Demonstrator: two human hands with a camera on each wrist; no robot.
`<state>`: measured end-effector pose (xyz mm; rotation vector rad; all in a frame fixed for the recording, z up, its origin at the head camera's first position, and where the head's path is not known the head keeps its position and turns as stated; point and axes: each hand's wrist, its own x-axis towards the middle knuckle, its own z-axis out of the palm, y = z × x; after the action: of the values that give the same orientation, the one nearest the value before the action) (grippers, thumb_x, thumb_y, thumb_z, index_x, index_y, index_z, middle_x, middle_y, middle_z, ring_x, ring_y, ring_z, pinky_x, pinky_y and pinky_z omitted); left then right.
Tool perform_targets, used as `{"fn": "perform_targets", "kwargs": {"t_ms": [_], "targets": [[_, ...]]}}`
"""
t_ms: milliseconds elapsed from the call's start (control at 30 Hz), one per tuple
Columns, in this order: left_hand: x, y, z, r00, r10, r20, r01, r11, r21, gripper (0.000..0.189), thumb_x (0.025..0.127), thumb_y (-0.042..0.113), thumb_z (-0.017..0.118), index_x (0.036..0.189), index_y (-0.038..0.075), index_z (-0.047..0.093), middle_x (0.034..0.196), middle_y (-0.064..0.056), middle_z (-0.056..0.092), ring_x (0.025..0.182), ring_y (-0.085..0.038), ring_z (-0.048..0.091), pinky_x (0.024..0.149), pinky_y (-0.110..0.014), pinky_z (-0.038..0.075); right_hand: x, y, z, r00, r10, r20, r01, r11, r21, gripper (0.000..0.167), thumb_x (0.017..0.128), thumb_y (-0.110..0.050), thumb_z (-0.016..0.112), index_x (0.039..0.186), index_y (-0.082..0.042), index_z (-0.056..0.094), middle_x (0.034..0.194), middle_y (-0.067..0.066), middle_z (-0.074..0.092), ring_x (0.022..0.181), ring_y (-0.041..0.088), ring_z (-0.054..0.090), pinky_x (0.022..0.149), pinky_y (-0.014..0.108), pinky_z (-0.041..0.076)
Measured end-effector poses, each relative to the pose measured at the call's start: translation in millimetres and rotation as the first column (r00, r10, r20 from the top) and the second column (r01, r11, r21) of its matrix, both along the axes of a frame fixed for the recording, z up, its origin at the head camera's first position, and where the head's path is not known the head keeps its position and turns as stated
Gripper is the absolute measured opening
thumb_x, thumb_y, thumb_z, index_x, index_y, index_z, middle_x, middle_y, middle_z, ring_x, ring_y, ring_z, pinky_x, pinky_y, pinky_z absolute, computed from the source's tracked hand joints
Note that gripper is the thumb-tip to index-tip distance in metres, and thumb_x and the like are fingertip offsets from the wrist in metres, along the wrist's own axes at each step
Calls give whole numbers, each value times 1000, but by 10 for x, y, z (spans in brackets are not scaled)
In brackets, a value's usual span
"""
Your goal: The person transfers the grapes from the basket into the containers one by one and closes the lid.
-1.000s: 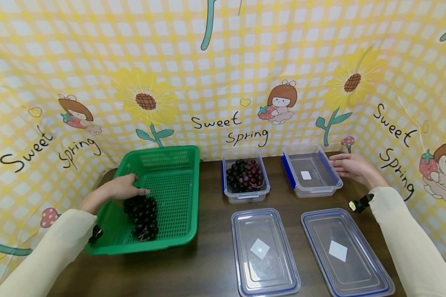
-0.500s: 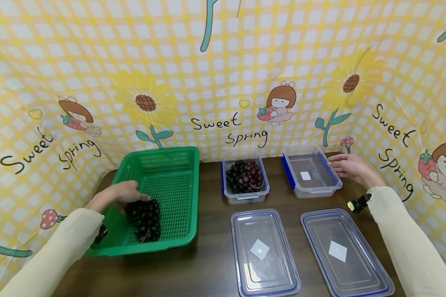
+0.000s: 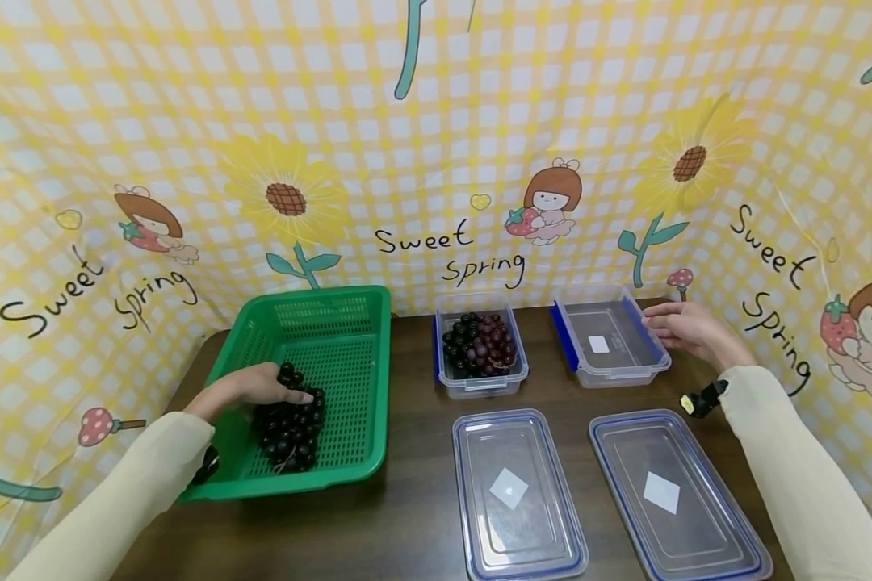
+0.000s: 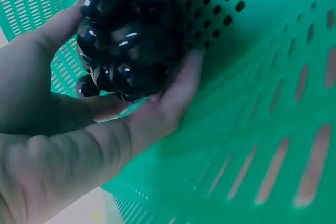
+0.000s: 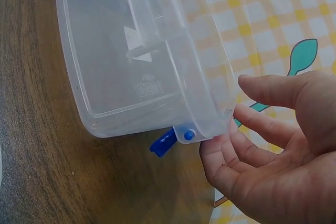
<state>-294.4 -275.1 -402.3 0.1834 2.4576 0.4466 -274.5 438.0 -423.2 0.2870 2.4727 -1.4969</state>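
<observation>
Inside the green basket (image 3: 345, 379), my left hand (image 3: 243, 387) grips a bunch of dark grapes (image 3: 291, 436), thumb lying across the top. The left wrist view shows the fingers (image 4: 152, 121) curled round the grapes (image 4: 131, 38) close to the basket wall. At the right, my right hand (image 3: 686, 329) touches the side of a clear container (image 3: 618, 375) with blue latches and a white label inside. In the right wrist view its fingertips meet the container's corner (image 5: 197, 119), and the thumb stands apart with nothing pinched.
A second clear container (image 3: 483, 386), holding dark and reddish grapes (image 3: 480, 343), stands between basket and right container. Two clear lids, the left lid (image 3: 519, 532) and right lid (image 3: 686, 532), lie in front on the brown table (image 3: 407, 516). Patterned cloth (image 3: 421, 161) walls the back and sides.
My left hand has moved right and toward me over the grapes, and the bunch has shifted slightly right within the basket. The right hand stays at the container.
</observation>
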Motion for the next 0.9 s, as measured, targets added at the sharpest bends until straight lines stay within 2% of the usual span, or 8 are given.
{"fn": "perform_targets", "kwargs": {"t_ms": [100, 167, 333, 433, 633, 733, 800, 900], "targets": [[0, 8, -21, 997, 66, 46, -67, 997, 35, 118, 98, 56, 69, 158, -21, 3, 164, -48, 3, 136, -63, 42, 73, -49, 65, -5, 0, -4, 1000, -3, -2, 3, 1000, -1, 60, 108, -19, 58, 155, 12, 37, 91, -24, 67, 86, -7, 64, 77, 18, 58], [1, 15, -23, 994, 91, 67, -94, 994, 50, 117, 98, 55, 69, 159, -20, 2, 164, -47, 3, 133, -62, 45, 69, -48, 65, -6, -7, -3, 1000, -6, -1, 6, 1000, 0, 59, 108, -19, 58, 154, 11, 38, 91, -24, 66, 86, -7, 64, 77, 17, 58], [8, 14, -19, 985, 140, 101, -150, 984, 99, 117, 99, 50, 71, 159, -19, -3, 163, -47, 1, 132, -62, 43, 71, -50, 65, 0, -17, 3, 1000, -8, 0, 8, 1000, 8, 59, 108, -20, 59, 154, 10, 39, 91, -25, 66, 86, -8, 64, 77, 17, 58], [15, -4, -22, 979, 162, 125, -179, 974, 135, 118, 98, 46, 73, 159, -18, -6, 162, -47, -1, 110, -51, 57, 73, -50, 66, 5, -22, 8, 1000, -7, -1, 7, 1000, 6, 59, 108, -20, 59, 154, 11, 39, 91, -24, 66, 85, -7, 64, 77, 17, 58], [44, -21, -40, 964, 209, 162, -238, 954, 180, 92, 94, 45, 79, 141, -12, 23, 138, -33, 27, 91, -29, 50, 72, -46, 66, 12, -37, 9, 1000, -13, 8, 13, 1000, 7, 59, 108, -21, 59, 154, 10, 39, 91, -24, 67, 85, -7, 64, 76, 18, 58], [36, -20, -43, 960, 222, 171, -252, 950, 183, 97, 91, 48, 81, 143, -9, 22, 134, -29, 28, 84, -26, 47, 68, -42, 64, 13, -35, 7, 1000, -12, 5, 12, 1000, 9, 59, 108, -21, 59, 154, 10, 39, 91, -23, 66, 85, -7, 64, 76, 18, 58], [19, -25, -39, 964, 209, 165, -237, 956, 175, 104, 90, 49, 81, 149, -9, 19, 137, -31, 27, 71, -22, 41, 64, -39, 61, 16, -35, 9, 1000, -10, 1, 10, 1000, 7, 59, 108, -21, 59, 154, 10, 39, 92, -23, 66, 85, -6, 63, 76, 18, 58], [-5, -56, -10, 972, 182, 147, -205, 966, 159, 116, 92, 49, 79, 159, -11, 6, 152, -40, 19, 72, -24, 42, 63, -39, 57, 14, -28, 8, 1000, 2, -3, -2, 1000, 11, 60, 108, -20, 59, 154, 11, 38, 92, -23, 66, 86, -7, 63, 77, 18, 57]]}}
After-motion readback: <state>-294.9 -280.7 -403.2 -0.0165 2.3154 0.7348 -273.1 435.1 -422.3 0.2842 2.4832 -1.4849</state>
